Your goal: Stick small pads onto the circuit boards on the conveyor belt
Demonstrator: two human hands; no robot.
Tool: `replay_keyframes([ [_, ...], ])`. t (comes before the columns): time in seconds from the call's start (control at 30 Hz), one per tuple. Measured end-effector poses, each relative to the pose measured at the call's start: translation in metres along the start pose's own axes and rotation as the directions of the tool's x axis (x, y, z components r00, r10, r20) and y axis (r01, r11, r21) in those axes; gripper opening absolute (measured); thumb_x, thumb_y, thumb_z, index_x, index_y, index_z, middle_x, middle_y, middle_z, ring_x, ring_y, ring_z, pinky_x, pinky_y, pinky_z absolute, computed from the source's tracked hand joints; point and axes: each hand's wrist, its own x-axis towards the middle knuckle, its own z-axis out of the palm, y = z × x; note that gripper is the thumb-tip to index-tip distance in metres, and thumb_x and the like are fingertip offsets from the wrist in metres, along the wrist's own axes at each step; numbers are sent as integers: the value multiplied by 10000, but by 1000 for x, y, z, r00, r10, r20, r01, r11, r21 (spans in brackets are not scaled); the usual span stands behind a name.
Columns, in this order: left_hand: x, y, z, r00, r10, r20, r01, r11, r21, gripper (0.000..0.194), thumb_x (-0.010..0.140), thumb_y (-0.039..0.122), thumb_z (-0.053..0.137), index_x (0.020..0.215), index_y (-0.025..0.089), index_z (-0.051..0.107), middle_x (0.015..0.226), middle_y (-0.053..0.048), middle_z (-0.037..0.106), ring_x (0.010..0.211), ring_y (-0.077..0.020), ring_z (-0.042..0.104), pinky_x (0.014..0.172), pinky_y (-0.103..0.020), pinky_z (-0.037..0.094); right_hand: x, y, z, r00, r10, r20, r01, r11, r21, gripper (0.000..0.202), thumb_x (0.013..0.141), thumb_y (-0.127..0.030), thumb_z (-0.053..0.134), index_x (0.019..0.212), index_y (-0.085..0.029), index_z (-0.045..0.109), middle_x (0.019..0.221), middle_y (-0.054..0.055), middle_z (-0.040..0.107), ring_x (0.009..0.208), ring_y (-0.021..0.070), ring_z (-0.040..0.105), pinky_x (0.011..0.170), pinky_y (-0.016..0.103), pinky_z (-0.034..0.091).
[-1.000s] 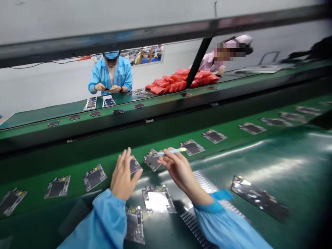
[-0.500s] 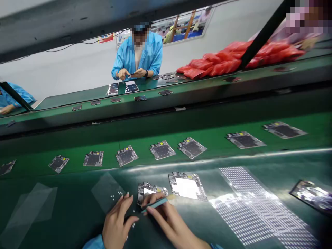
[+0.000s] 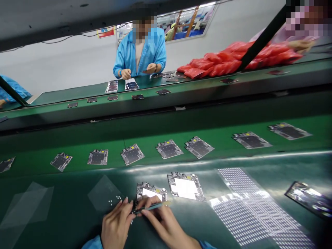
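My right hand (image 3: 164, 218) grips a slim teal tool (image 3: 153, 206) with a dark tip, in front of a circuit board (image 3: 153, 194) that has a white patch on it. At the tool's tip, my left hand (image 3: 116, 221) has thumb and fingers drawn together; what is between them, if anything, is too small to make out. Small white dots (image 3: 114, 199) lie by my left fingers, next to a clear film sheet (image 3: 103, 193). A second board (image 3: 186, 186) with a white patch lies just beyond my right hand.
Several circuit boards (image 3: 169, 149) lie in a row on the green belt (image 3: 77, 145). Sheets of small white stickers (image 3: 241, 214) and a shiny dark panel (image 3: 308, 199) are to the right. Across the line, a co-worker (image 3: 140, 52) sits near red bags (image 3: 212, 64).
My left thumb and fingers have closed in to the tool's tip, and the tool has moved slightly left and tilted flatter. Boards on the near belt appear shifted right. The co-worker's hands have separated.
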Motion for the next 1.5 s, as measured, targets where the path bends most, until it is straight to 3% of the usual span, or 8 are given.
replay_keyframes([
  [0.27, -4, -4, -2, 1000, 7, 11, -7, 1000, 9, 258, 1005, 239, 348, 1145, 168, 552, 955, -31, 753, 881, -153, 716, 794, -191, 573, 2, -2, 8, 987, 129, -97, -110, 977, 180, 161, 919, -356, 544, 812, -236, 534, 744, 30, 648, 658, 179, 660, 596, 281, 551],
  [0.4, 1, -11, -13, 991, 104, 80, -109, 992, 68, 280, 985, 304, 389, 1161, 156, 549, 972, -53, 748, 855, -176, 724, 766, -210, 584, 31, -8, -37, 889, 291, -354, -169, 926, 337, 320, 782, -489, 688, 809, -245, 484, 705, -1, 677, 599, 182, 678, 596, 310, 576],
  [0.53, 56, -11, -4, 982, 114, 151, -126, 989, 71, 404, 905, 467, 502, 1182, 174, 519, 1165, -111, 673, 1047, -264, 655, 801, -333, 593, 79, 2, -124, 743, 257, -618, -97, 955, 279, 502, 591, -502, 817, 840, -262, 453, 678, -46, 663, 586, 194, 685, 631, 344, 592],
  [0.7, 162, 8, 66, 929, 158, 335, -124, 985, -118, 420, 756, 427, 712, 1016, 156, 524, 1340, -205, 516, 1258, -333, 476, 915, -425, 530, 122, 37, -186, 754, 249, -608, -141, 965, 220, 425, 621, -382, 827, 784, -240, 461, 519, -88, 595, 457, 171, 636, 490, 290, 552],
  [0.87, 205, 11, 123, 892, 203, 403, -139, 973, -182, 182, 823, 286, 627, 925, 190, 511, 1301, -183, 548, 1194, -294, 548, 892, -418, 532, 120, 61, -190, 808, 281, -517, -210, 958, 194, 116, 894, -243, 621, 897, -134, 585, 659, -58, 605, 515, 100, 612, 538, 248, 536],
  [1.13, 207, 19, 135, 858, 211, 469, -122, 969, -213, 438, 890, 320, 485, 1267, 108, 415, 1284, -157, 575, 1283, -262, 452, 1031, -417, 411, 118, 75, -210, 777, 387, -496, -341, 922, 184, 211, 919, -250, 586, 1101, -145, 574, 979, 40, 640, 728, 150, 644, 630, 308, 557],
  [1.33, 213, 35, 152, 856, 167, 490, -75, 977, -201, 479, 898, 315, 440, 1299, 56, 414, 1406, -207, 448, 1311, -309, 403, 1090, -459, 319, 121, 76, -216, 693, 357, -627, -363, 924, 125, 230, 914, -249, 590, 1118, -147, 565, 1006, 50, 639, 751, 161, 648, 641, 321, 560],
  [1.5, 224, 42, 151, 860, 159, 484, -43, 969, -242, 468, 885, 330, 486, 1275, 77, 428, 1354, -187, 514, 1304, -282, 424, 1099, -435, 322, 126, 50, -232, 520, 161, -839, -332, 943, -25, 218, 952, -313, 498, 1081, -148, 558, 888, 24, 629, 685, 145, 623, 624, 309, 535],
])
